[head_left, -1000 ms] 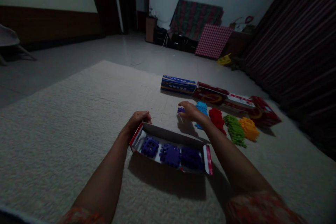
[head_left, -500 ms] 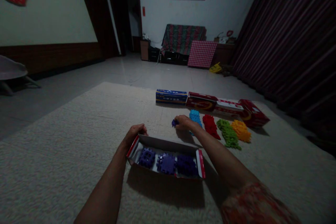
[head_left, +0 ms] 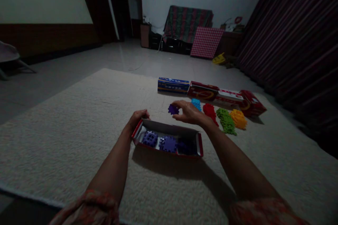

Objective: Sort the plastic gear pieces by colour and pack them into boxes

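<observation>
My right hand [head_left: 187, 111] pinches a purple toothed-edge building block [head_left: 173, 109] just beyond the box, over the rug. The block's flat face is turned partly towards me. My left hand [head_left: 137, 116] is closed on the far left corner of an open red-and-white cardboard box [head_left: 171, 127]; its fingertips are partly hidden. Inside the box are more purple blocks: one with a window grid [head_left: 150, 139] at the left, a flat square one [head_left: 168, 143] in the middle, and dark ones [head_left: 186, 146] in shadow at the right.
Rows of blue [head_left: 195, 104], red [head_left: 210, 112], green [head_left: 226, 121] and yellow blocks [head_left: 238, 118] lie on the pale rug [head_left: 79, 130] to the right. Behind them stand a blue box [head_left: 173, 85] and several dark red boxes [head_left: 202, 91].
The purple block in my right hand has turned so that more of its face shows. My left hand stays at the box corner. The view has tilted downward.
</observation>
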`<move>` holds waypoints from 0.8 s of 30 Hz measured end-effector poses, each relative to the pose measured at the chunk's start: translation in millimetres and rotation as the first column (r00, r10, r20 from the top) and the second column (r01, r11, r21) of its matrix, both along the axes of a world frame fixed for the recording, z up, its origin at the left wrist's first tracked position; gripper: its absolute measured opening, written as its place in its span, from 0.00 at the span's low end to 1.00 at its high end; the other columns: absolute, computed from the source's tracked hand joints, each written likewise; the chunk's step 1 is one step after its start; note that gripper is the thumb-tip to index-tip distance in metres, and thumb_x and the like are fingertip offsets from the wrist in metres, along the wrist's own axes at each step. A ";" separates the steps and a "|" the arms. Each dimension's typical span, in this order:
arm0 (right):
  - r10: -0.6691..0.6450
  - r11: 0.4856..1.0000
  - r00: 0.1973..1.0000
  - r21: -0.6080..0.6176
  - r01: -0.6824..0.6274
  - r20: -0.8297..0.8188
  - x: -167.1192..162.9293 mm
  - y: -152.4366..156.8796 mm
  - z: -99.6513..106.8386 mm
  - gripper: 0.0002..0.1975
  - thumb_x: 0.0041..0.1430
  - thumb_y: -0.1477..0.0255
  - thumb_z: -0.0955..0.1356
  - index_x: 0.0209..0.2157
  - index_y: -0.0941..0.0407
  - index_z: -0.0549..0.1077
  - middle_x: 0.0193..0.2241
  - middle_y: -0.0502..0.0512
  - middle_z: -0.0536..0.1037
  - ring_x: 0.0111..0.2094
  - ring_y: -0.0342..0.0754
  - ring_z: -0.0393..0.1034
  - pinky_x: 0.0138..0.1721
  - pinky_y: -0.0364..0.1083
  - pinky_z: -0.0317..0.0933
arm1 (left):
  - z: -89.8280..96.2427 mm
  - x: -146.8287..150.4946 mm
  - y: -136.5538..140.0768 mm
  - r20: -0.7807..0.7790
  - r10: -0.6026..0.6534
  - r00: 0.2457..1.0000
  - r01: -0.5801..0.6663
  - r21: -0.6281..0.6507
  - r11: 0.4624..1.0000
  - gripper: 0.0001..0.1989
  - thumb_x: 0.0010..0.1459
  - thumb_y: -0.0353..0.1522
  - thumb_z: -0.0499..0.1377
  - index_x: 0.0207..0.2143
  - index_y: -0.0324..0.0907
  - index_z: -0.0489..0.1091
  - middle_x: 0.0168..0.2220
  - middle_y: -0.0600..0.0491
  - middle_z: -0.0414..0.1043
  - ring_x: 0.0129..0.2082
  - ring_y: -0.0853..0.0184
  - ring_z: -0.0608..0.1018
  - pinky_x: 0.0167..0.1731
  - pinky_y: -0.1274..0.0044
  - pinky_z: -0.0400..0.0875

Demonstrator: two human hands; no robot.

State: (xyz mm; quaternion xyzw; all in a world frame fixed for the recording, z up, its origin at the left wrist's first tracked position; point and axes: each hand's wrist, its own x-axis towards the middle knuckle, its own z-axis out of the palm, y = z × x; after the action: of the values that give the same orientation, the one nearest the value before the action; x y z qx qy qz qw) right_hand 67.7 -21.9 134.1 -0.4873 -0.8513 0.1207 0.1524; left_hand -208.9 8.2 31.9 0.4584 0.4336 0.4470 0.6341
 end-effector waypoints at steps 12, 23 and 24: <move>0.182 0.979 0.981 -0.110 -0.174 0.062 -71.0 -78.1 14.7 0.23 0.58 0.69 0.75 0.54 0.57 0.73 0.46 0.61 0.76 0.43 0.52 0.72 0.45 0.48 0.66 | 2.1 -3.8 -0.9 0.036 0.128 0.991 -0.131 0.128 0.983 0.22 0.45 0.50 0.68 0.27 0.38 0.78 0.31 0.46 0.80 0.31 0.62 0.78 0.38 0.70 0.72; 0.174 0.983 0.976 0.081 -0.165 -0.128 -66.5 -87.7 2.1 0.15 0.62 0.70 0.70 0.50 0.56 0.72 0.51 0.63 0.74 0.49 0.54 0.71 0.52 0.54 0.67 | 1.4 -15.5 -2.4 -0.005 0.247 0.969 -0.243 0.170 0.955 0.26 0.43 0.45 0.70 0.43 0.41 0.78 0.47 0.44 0.79 0.49 0.56 0.77 0.42 0.72 0.70; 0.149 0.983 0.971 0.134 -0.125 -0.189 -58.3 -89.8 3.3 0.14 0.63 0.71 0.69 0.50 0.56 0.72 0.51 0.64 0.74 0.51 0.55 0.71 0.54 0.56 0.67 | 1.6 -16.6 -4.6 -0.010 0.257 0.966 -0.253 0.153 0.955 0.26 0.43 0.44 0.70 0.44 0.42 0.77 0.47 0.44 0.78 0.48 0.56 0.77 0.40 0.72 0.70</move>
State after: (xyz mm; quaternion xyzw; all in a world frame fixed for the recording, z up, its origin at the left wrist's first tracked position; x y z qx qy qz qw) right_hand 9.4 -111.6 137.4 -0.4027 -0.8693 0.1273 0.2569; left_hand -225.5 3.6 33.5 0.4519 0.4634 0.5497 0.5281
